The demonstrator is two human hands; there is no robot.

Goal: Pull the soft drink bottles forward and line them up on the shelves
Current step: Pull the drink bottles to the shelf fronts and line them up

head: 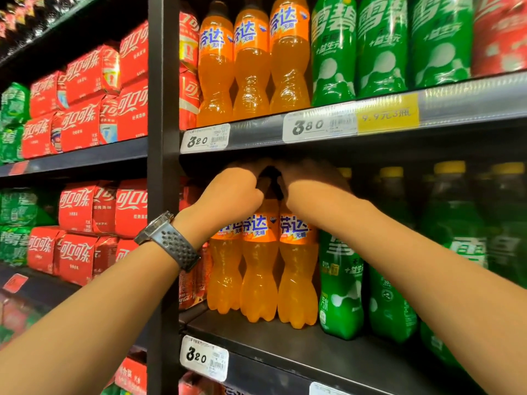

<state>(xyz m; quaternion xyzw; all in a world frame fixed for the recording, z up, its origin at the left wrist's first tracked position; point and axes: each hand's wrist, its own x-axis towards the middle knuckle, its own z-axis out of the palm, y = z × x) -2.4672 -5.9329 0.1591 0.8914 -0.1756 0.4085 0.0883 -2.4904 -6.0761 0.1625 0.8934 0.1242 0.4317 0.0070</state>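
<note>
A supermarket aisle fills my feed: black shelving split by a dark upright post [162,109], with red shrink-wrapped packs [85,121] stacked in the bay to the left. On the lower shelf [285,346] of the right-hand bay, three orange bottles [258,275] stand upright, touching side by side. They sit set back from the front edge, above a white price tag [204,357]. Green bottles [340,280] stand just beside them on the right, running back into shadow. Both arms reach in under the upper shelf [256,132]. The left hand [231,195], with a watch [168,238] on its wrist, is clenched with fingers curled in at the necks of the orange bottles. I can't make out whether it has the left one or the middle one. A dark cap shows in the gap between the two hands. The right hand [310,183] lies over the top of the rightmost orange bottle. Its fingers are lost in the shadow behind, so I cannot tell whether it is grasping or only resting there. Overhead, another row of orange soda [251,61] and green soda [382,47] stands at the very front of the upper shelf.
</note>
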